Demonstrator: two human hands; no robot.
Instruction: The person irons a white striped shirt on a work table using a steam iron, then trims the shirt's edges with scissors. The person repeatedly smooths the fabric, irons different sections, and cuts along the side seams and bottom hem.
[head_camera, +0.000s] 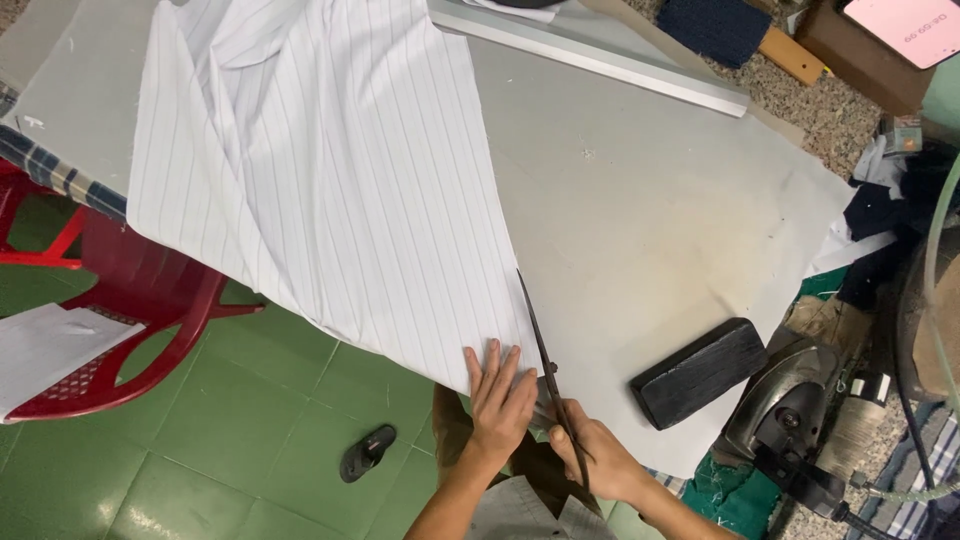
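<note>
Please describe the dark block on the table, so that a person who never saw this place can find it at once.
Start at the big grey table and go to its near edge, right of the striped white fabric. The black block lies there, right of the right hand holding scissors. It is the only thick, dark slab on the grey surface.

fabric (320, 170): white cloth with thin dark pinstripes, laid flat and smooth on the grey table top; it fills the picture from 12 o'clock down towards 6 o'clock, and its lower-left edge hangs a little past the table's edge.
fabric edge: the right-hand edge runs straight, from 12 o'clock down to the corner near 6 o'clock.
scissors (545, 365): long, dark metal shears with slim blades, the tips pointing towards 11 o'clock; the blades lie along the fabric's right-hand edge at its near corner. The handles sit at 6 o'clock.
scissors state: blades nearly together, seen edge-on as a thin line.
</note>
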